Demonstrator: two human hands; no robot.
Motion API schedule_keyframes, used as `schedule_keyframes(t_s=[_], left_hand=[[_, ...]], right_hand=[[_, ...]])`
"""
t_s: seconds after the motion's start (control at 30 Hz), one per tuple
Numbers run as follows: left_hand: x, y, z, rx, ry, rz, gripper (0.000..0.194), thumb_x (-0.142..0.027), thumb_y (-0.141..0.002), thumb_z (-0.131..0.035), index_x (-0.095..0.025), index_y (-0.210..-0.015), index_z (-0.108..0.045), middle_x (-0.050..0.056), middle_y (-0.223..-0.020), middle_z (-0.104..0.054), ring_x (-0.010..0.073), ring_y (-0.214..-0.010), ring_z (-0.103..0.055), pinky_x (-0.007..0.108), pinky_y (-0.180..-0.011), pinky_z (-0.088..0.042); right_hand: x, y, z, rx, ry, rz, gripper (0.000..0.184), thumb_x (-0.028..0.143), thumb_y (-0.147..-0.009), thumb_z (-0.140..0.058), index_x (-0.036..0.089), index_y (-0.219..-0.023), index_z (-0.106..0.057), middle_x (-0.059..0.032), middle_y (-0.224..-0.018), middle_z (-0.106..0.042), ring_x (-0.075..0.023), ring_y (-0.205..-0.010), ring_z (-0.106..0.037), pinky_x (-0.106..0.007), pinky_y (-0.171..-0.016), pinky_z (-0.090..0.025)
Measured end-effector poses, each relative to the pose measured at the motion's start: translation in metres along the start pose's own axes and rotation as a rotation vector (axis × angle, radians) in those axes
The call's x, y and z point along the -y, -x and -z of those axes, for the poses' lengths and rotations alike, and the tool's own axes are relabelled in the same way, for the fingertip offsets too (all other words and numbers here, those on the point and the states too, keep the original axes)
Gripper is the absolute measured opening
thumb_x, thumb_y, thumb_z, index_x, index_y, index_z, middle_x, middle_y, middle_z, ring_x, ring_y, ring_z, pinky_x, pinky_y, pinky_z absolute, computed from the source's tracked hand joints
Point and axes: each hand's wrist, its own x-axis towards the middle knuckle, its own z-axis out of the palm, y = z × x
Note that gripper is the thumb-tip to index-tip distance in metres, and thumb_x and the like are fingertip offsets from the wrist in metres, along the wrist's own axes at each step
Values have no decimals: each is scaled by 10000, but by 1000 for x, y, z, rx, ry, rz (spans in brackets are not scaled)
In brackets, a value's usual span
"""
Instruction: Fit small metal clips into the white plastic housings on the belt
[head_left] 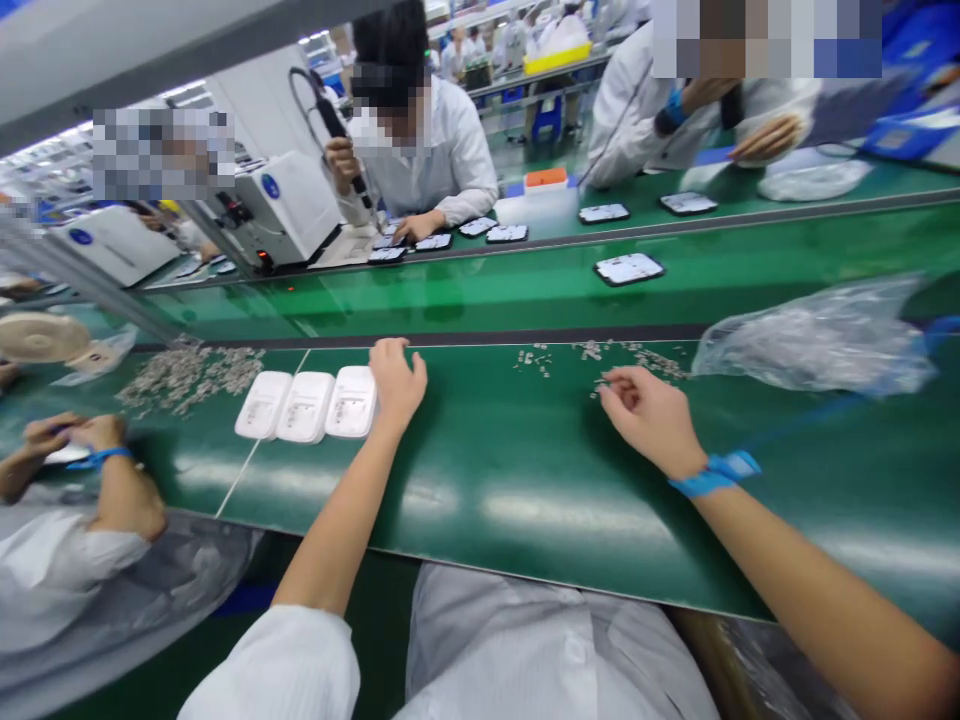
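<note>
My left hand (pixel 396 382) rests on the green bench top with its fingers curled against the right edge of the nearest white plastic cover (pixel 351 401), one of three lying side by side (pixel 304 405). My right hand (pixel 651 418), with a blue strap at the wrist, pinches its fingertips together over a scatter of small grey parts (pixel 600 355). What the fingertips hold is too small to make out.
A clear plastic bag (pixel 814 345) of small parts lies at the right. A heap of grey parts (pixel 184 372) sits at the left, beside a co-worker's hands (pixel 71 435). Beyond runs a green conveyor (pixel 525 285) carrying a dark-framed panel (pixel 628 268). People in white coats work opposite.
</note>
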Motion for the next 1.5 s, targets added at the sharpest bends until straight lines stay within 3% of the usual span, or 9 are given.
schedule_keyframes(t_s=[0.07, 0.17, 0.33, 0.5, 0.83, 1.07, 1.3, 1.4, 1.5], left_hand=[[-35, -12, -27, 84, 59, -162, 257, -235, -1007, -386, -139, -1204, -520, 138, -1221, -575, 225, -1190, -509, 361, -1075, -405], [-69, -14, -52, 171, 135, -375, 298, -240, -999, -393, -163, -1235, -557, 148, -1232, -593, 256, -1193, -539, 384, -1063, -425], [-74, -5, -71, 77, 151, -565, 372, -306, -991, -422, -189, -1286, -615, 172, -1200, -620, 325, -1119, -587, 479, -945, -484], [-81, -2, -87, 174, 108, -842, 382, -290, -985, -446, -295, -1310, -647, 104, -1257, -671, 317, -1085, -603, 482, -858, -538], [-73, -3, -92, 260, 339, -784, 401, -179, -998, -347, -255, -1078, -732, 93, -1092, -688, 245, -1033, -645, 436, -940, -605], [-68, -3, -97, 158, 311, -836, 295, -172, -1005, -416, -203, -1064, -703, 91, -1027, -688, 224, -979, -658, 406, -869, -612], [-69, -1, -95, 145, 289, -853, 203, -176, -1007, -455, -188, -1026, -657, 74, -993, -673, 202, -948, -638, 373, -853, -574], [-71, -2, -92, 188, 263, -817, 176, -178, -1009, -447, -186, -977, -620, 69, -985, -657, 202, -941, -617, 373, -856, -546], [-73, -4, -90, 259, 215, -773, 157, -188, -1002, -450, -185, -905, -574, 58, -947, -631, 201, -890, -586, 363, -815, -518]], right_hand=[[-5, -17, -3, 0, 108, 87, 67, 260, -925, -561, 235, -972, -602, -56, -843, -648, -219, -794, -613, -361, -716, -497], [-8, -26, -7, 95, 279, 182, 73, 231, -956, -557, 227, -908, -611, -72, -909, -605, -223, -872, -557, -355, -775, -466], [-7, -23, -15, 192, 471, 156, 116, 189, -989, -565, 181, -896, -633, -73, -896, -598, -215, -862, -529, -335, -767, -419], [-9, -24, -18, 284, 491, 121, 130, 182, -1025, -552, 164, -1001, -679, -82, -959, -630, -224, -909, -552, -345, -826, -409], [-12, -17, -21, 160, 390, 142, 131, 141, -1022, -546, 145, -1048, -674, -79, -969, -653, -223, -905, -586, -344, -798, -417], [-18, -15, -20, 236, 432, 116, 116, 170, -1011, -600, 163, -912, -661, -61, -930, -636, -206, -884, -560, -329, -789, -385], [-3, -17, -11, 205, 459, 129, 129, 214, -1031, -552, 166, -1078, -662, -79, -1021, -618, -229, -942, -515, -351, -811, -370], [-1, -18, -4, 157, 537, 48, 173, 312, -993, -631, 169, -1086, -659, -98, -1059, -603, -261, -975, -505, -366, -811, -358], [-10, -17, 0, 199, 649, -60, 120, 266, -1007, -595, 174, -1037, -667, -97, -1014, -610, -255, -925, -522, -363, -761, -332]])
